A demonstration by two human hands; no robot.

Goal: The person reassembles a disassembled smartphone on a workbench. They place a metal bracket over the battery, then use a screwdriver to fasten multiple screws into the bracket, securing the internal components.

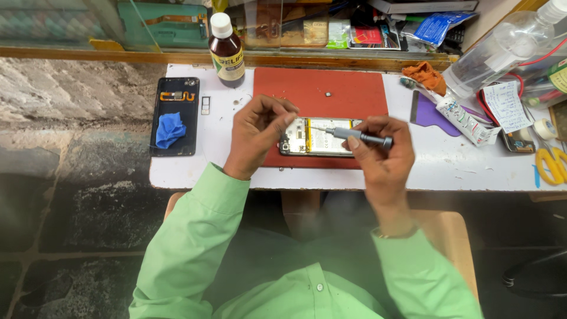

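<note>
An opened phone [322, 142] with its back off lies on a red mat [322, 94] on the white table [449, 165]. My right hand [381, 153] grips a small grey screwdriver [357, 136], whose thin tip points left over the phone's insides. My left hand [257, 133] rests at the phone's left end, with thumb and fingers pinched close together above that end. I cannot tell whether it holds a tiny part. Both sleeves are light green.
A dark back panel [175, 116] with a blue cloth [170, 129] lies at the table's left. A brown bottle [227, 52] stands behind it. At the right are an orange rag [425, 75], a glue tube [463, 118], a clear plastic bottle [502, 50], yellow scissors [552, 162] and a purple card [431, 112].
</note>
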